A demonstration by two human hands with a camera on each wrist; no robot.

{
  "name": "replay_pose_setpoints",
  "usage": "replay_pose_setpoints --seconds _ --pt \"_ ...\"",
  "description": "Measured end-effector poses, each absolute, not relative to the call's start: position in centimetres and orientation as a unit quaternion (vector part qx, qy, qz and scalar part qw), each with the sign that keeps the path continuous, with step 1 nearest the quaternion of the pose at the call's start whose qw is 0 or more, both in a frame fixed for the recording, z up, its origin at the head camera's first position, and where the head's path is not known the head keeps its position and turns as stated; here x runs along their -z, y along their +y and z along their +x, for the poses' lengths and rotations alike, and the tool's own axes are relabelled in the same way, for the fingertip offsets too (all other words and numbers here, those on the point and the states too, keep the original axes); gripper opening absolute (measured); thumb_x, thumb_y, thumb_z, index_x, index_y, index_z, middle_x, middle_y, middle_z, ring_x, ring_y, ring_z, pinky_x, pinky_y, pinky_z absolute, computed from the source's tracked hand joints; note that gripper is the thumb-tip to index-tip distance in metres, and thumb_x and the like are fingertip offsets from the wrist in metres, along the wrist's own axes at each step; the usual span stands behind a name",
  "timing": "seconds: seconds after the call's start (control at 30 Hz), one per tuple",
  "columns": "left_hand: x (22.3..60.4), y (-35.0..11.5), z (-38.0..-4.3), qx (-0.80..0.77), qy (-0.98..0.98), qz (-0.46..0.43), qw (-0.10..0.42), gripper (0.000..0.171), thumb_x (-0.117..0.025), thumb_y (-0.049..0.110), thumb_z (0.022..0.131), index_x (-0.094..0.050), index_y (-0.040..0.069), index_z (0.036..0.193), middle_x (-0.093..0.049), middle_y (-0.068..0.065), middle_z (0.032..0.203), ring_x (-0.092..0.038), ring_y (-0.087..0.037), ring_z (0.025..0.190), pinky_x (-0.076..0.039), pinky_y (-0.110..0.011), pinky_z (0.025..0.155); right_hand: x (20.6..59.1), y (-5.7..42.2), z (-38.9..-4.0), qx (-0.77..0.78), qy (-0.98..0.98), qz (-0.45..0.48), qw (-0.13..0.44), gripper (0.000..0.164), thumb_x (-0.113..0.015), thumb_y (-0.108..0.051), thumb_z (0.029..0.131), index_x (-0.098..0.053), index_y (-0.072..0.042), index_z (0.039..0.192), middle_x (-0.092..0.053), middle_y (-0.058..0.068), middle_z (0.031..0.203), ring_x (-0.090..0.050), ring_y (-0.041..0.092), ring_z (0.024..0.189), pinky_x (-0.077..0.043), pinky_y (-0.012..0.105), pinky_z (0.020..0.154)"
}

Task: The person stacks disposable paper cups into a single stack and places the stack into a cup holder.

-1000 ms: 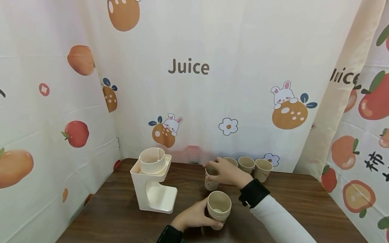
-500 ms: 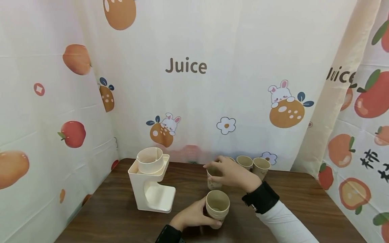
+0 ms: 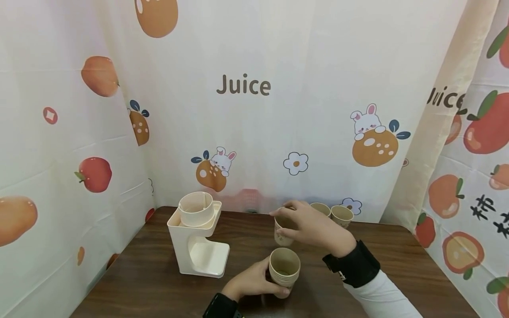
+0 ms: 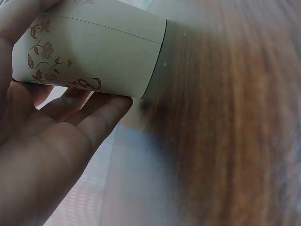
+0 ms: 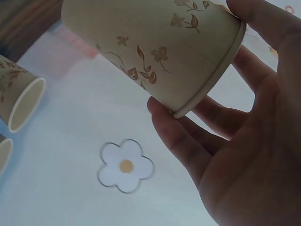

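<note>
My left hand (image 3: 254, 279) grips a stack of nested beige paper cups (image 3: 285, 277) near the front middle of the table, its thumb and fingers around the side. In the left wrist view, the outer paper cup (image 4: 113, 47) shows a brown floral print. Farther back, my right hand (image 3: 316, 225) holds a single paper cup (image 3: 282, 240) by its rim, mouth up in the head view. Thumb and fingertips pinch that rim in the right wrist view, where the floral paper cup (image 5: 141, 47) fills the top. Part of the rim is hidden behind the fingers in the head view.
Two more paper cups, one (image 3: 323, 209) partly behind my right hand and another (image 3: 342, 216) beside it, stand at the back right. A cream plastic stand (image 3: 180, 249) with a round cylinder (image 3: 196, 216) on top occupies the left. Printed curtains surround the wooden table (image 3: 135, 265).
The right hand has moved a little to the right with its paper cup, covering a cup behind it. My left hand keeps its hold on the stack. The head view has shifted slightly.
</note>
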State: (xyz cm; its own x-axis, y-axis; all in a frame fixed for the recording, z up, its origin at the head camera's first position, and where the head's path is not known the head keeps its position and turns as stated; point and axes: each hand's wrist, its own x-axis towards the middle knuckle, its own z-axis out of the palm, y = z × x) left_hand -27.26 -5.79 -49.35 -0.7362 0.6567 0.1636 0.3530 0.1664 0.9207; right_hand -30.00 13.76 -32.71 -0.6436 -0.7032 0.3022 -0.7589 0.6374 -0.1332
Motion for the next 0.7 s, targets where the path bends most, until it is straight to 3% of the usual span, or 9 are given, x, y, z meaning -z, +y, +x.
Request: replay_pose_setpoints --seconds 0.4,0.5,0.7 --pt "49.3 -5.7 -27.2 -0.554 0.748 0.335 0.142 0.07 -0.076 0.03 0.077 -0.036 0.033 0.135 -0.058 0.005 0.121 -0.053 -0.01 0.107 -0.045 -0.034 0.09 31.5 14.8 -27.6 -0.134 -0.897 0.408 0.104 0.039 -0.059 -0.045 0.089 -0.053 -0.035 0.126 -0.05 -0.004 0.116 -0.047 0.011 0.102 -0.049 0.036 0.082" --pt "49.3 -5.7 -27.3 -0.552 0.752 0.332 0.143 0.071 -0.076 0.031 0.077 -0.036 0.033 0.135 -0.057 0.007 0.12 -0.053 -0.01 0.106 -0.045 -0.034 0.09 31.4 15.0 -27.1 -0.137 -0.893 0.42 0.088 0.04 -0.059 -0.044 0.089 -0.053 -0.033 0.126 -0.049 -0.004 0.115 -0.048 0.009 0.096 -0.05 0.035 0.081" --pt "49.1 -5.8 -27.3 -0.541 0.764 0.321 0.143 0.073 -0.076 0.033 0.076 -0.033 0.034 0.136 -0.056 0.01 0.119 -0.052 -0.008 0.106 -0.044 -0.035 0.091 31.4 15.1 -26.3 -0.142 -0.902 0.406 0.048 0.041 -0.056 -0.049 0.089 -0.048 -0.041 0.129 -0.046 -0.007 0.119 -0.048 0.007 0.098 -0.049 0.033 0.081"
